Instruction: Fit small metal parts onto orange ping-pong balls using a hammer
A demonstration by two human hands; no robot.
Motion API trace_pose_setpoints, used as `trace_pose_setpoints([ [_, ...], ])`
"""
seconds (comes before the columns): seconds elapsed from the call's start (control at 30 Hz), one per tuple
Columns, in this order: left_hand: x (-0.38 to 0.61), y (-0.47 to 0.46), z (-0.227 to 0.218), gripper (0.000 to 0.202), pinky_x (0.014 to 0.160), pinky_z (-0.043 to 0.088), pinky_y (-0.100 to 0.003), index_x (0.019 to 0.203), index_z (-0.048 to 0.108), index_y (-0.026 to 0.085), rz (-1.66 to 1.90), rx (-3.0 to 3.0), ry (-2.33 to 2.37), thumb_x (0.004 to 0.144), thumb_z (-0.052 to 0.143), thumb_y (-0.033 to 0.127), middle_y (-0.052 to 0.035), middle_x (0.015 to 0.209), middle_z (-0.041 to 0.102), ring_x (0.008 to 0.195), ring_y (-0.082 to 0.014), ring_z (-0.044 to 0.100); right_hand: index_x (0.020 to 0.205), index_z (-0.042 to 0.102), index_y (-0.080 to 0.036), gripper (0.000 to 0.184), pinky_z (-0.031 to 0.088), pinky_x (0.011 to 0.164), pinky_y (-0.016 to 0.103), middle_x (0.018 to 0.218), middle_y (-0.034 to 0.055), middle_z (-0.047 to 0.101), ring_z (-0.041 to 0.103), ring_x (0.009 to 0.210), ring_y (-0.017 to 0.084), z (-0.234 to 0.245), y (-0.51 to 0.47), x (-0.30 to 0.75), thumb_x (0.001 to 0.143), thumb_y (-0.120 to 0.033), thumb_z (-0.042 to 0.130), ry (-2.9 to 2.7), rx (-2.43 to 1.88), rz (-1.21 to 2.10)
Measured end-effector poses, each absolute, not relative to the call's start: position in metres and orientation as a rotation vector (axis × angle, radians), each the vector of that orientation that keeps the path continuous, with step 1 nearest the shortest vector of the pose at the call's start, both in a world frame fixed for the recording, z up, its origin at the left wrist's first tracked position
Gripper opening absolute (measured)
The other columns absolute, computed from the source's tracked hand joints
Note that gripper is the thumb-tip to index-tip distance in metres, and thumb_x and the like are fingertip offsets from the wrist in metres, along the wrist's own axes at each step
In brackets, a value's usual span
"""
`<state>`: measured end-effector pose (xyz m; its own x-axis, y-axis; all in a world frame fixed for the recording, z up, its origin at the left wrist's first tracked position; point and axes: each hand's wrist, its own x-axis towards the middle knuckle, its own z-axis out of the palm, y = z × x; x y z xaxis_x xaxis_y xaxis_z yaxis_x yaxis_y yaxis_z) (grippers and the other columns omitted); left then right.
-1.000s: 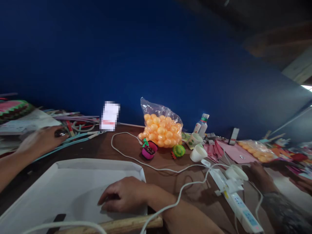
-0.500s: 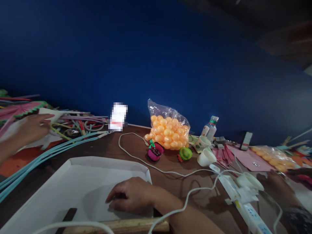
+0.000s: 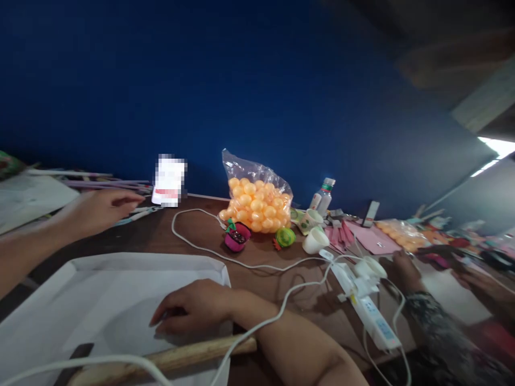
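Note:
My left hand (image 3: 102, 209) is stretched out above the left side of the table, fingers pointing right with a gap between thumb and forefinger. I see nothing in it. Light-blue pipe cleaners (image 3: 139, 215) lie just beyond its fingertips, partly hidden by the hand. A white sheet (image 3: 28, 197) lies behind the left wrist. My right hand (image 3: 193, 306) rests in a shallow white tray (image 3: 140, 261), its fingers loosely curled, thumb apart, holding nothing visible. Below it lies a wooden handle (image 3: 201, 351) with a dark piece (image 3: 76, 358) near its left end.
A lit phone (image 3: 169, 182) leans against the blue wall. Right of it are a bag of orange balls (image 3: 259, 206), a small magenta basket (image 3: 237, 238), a white cup (image 3: 315, 241) and a bottle (image 3: 325, 197). A white cable crosses my right forearm from a power strip (image 3: 374, 321). Another person's hand (image 3: 404, 271) is at right.
The view has turned right, shifting the table things left. My left hand has moved right, from the white sheet to the pipe cleaners' ends. My right hand stays in the tray.

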<state>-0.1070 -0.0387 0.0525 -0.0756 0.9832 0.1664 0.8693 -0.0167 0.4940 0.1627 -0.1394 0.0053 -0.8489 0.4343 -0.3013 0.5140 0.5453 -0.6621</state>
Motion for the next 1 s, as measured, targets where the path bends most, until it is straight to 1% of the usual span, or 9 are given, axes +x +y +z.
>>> trace_pose_setpoints([
  [0.03, -0.085, -0.036, 0.054, 0.038, 0.084, 0.044, -0.03, 0.107, 0.072, 0.021, 0.642, 2.078, 2.009, 0.08, 0.053, 0.04, -0.0005, 0.104, 0.073, 0.093, -0.0237, 0.064, 0.114, 0.063, -0.026, 0.037, 0.042, 0.074, 0.021, 0.102, -0.0022, 0.07, 0.063, 0.089, 0.013, 0.006, -0.139, 0.162, 0.087, -0.049, 0.051, 2.658, 0.814, -1.181],
  [0.1, -0.041, -0.03, 0.057, 0.039, 0.087, 0.044, -0.03, 0.108, 0.072, 0.023, 0.527, 2.27, 1.872, 0.084, 0.046, 0.039, -0.0022, 0.108, 0.073, 0.098, -0.0239, 0.064, 0.115, 0.062, -0.025, 0.038, 0.043, 0.076, 0.021, 0.102, -0.0013, 0.07, 0.064, 0.091, 0.014, 0.006, -0.139, 0.161, 0.088, -0.049, 0.05, 2.657, 0.804, -1.166],
  [0.23, 0.037, -0.012, 0.047, 0.041, 0.088, 0.045, -0.03, 0.107, 0.072, 0.018, 0.442, 2.443, 1.575, 0.084, 0.043, 0.035, -0.0092, 0.116, 0.07, 0.104, -0.0248, 0.064, 0.114, 0.062, -0.024, 0.037, 0.044, 0.077, 0.022, 0.104, -0.0013, 0.07, 0.064, 0.094, 0.015, 0.008, -0.14, 0.16, 0.089, -0.049, 0.049, 2.687, 0.796, -1.15],
  [0.33, 0.074, 0.007, 0.031, 0.037, 0.079, 0.048, -0.033, 0.096, 0.074, 0.017, 0.31, 2.393, 1.624, 0.082, 0.044, 0.035, -0.0143, 0.101, 0.073, 0.095, -0.029, 0.067, 0.11, 0.062, -0.024, 0.032, 0.045, 0.078, 0.021, 0.102, -0.002, 0.07, 0.065, 0.094, 0.014, 0.006, -0.138, 0.157, 0.089, -0.045, 0.049, 2.686, 0.766, -1.168],
  [0.47, 0.097, 0.026, 0.016, 0.035, 0.074, 0.047, -0.033, 0.089, 0.072, 0.015, 0.301, 2.338, 1.657, 0.08, 0.049, 0.039, -0.0193, 0.099, 0.072, 0.093, -0.0317, 0.067, 0.104, 0.06, -0.027, 0.025, 0.046, 0.079, 0.018, 0.097, -0.0065, 0.071, 0.065, 0.094, 0.012, -0.004, -0.13, 0.151, 0.083, -0.04, 0.059, 2.602, 0.723, -1.216],
  [0.57, 0.099, 0.034, 0.011, 0.033, 0.068, 0.047, -0.031, 0.089, 0.07, 0.015, 0.305, 2.318, 1.645, 0.079, 0.051, 0.04, -0.0183, 0.096, 0.073, 0.089, -0.0302, 0.068, 0.101, 0.06, -0.028, 0.027, 0.046, 0.075, 0.013, 0.093, -0.009, 0.07, 0.065, 0.091, 0.01, -0.014, -0.125, 0.147, 0.077, -0.036, 0.067, 2.564, 0.688, -1.302],
  [0.7, 0.086, 0.039, 0.007, 0.036, 0.061, 0.045, -0.03, 0.091, 0.07, 0.016, 0.373, 2.259, 1.603, 0.079, 0.051, 0.044, -0.0143, 0.087, 0.073, 0.079, -0.0288, 0.068, 0.108, 0.058, -0.024, 0.029, 0.045, 0.075, 0.011, 0.096, -0.0057, 0.069, 0.065, 0.089, 0.009, -0.018, -0.122, 0.146, 0.082, -0.035, 0.062, 2.589, 0.617, -1.314],
  [0.87, 0.05, 0.033, 0.004, 0.048, 0.068, 0.047, -0.028, 0.102, 0.07, 0.02, 0.591, 2.173, 1.611, 0.069, 0.062, 0.054, -0.0078, 0.095, 0.074, 0.081, -0.0263, 0.068, 0.111, 0.058, -0.024, 0.037, 0.047, 0.074, 0.017, 0.109, -0.0032, 0.07, 0.066, 0.094, 0.013, -0.007, -0.125, 0.151, 0.083, -0.048, 0.053, 2.601, 0.598, -1.22],
  [1.0, 0.027, 0.024, 0.003, 0.056, 0.08, 0.048, -0.029, 0.113, 0.065, 0.014, 0.691, 2.054, 1.629, 0.072, 0.06, 0.052, -0.0096, 0.107, 0.073, 0.091, -0.0254, 0.067, 0.112, 0.06, -0.024, 0.038, 0.047, 0.079, 0.019, 0.114, -0.0024, 0.07, 0.066, 0.098, 0.014, -0.001, -0.129, 0.158, 0.084, -0.048, 0.048, 2.676, 0.621, -1.216],
])
